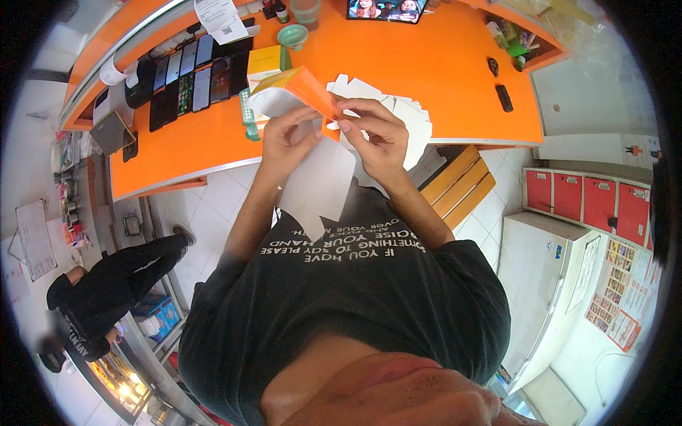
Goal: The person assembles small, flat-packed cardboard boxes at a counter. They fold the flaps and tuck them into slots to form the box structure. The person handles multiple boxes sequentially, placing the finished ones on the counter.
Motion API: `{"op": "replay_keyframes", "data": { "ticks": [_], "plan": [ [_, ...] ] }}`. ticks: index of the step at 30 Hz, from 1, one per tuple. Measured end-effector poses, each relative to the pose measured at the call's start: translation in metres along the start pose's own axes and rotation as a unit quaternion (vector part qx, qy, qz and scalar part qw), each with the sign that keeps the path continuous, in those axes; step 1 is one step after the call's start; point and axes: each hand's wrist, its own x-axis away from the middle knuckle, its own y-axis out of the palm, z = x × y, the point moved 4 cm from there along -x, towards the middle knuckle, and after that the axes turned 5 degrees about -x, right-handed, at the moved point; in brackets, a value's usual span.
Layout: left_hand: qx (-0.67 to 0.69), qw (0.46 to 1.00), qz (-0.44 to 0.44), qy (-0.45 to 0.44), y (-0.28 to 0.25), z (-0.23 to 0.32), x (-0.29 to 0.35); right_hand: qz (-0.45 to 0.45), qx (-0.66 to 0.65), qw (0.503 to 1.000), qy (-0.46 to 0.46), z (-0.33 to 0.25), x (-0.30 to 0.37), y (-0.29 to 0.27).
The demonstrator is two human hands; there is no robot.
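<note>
Between my hands is a partly folded cardboard box (318,174), orange and yellow outside and white inside, with a long white panel hanging toward my shirt. My left hand (289,138) pinches its left side near the fold. My right hand (374,135) grips the orange edge with thumb and fingers, close to a small white tab. Behind my right hand a pile of flat white box blanks (412,117) lies fanned on the orange table (455,85). A yellow box (265,60) stands just beyond the held one.
Several phones (202,89) lie in rows at the table's left. A green bowl (293,35) and a lit screen (387,10) are at the back. Dark keys (504,98) lie on the right. A wooden bench (458,188) stands below the table edge. Another person (106,291) is at the left.
</note>
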Motion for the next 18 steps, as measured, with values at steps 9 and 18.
{"op": "replay_keyframes", "data": {
  "ticks": [9, 18],
  "plan": [
    [0.064, 0.996, 0.06, -0.007, 0.006, -0.016, 0.002, -0.065, 0.014, 0.998, 0.011, 0.008, -0.001, -0.003],
    [0.096, 0.978, 0.132, -0.133, 0.016, -0.017, -0.002, -0.01, -0.03, 0.987, 0.157, 0.019, -0.011, 0.0]
  ]
}}
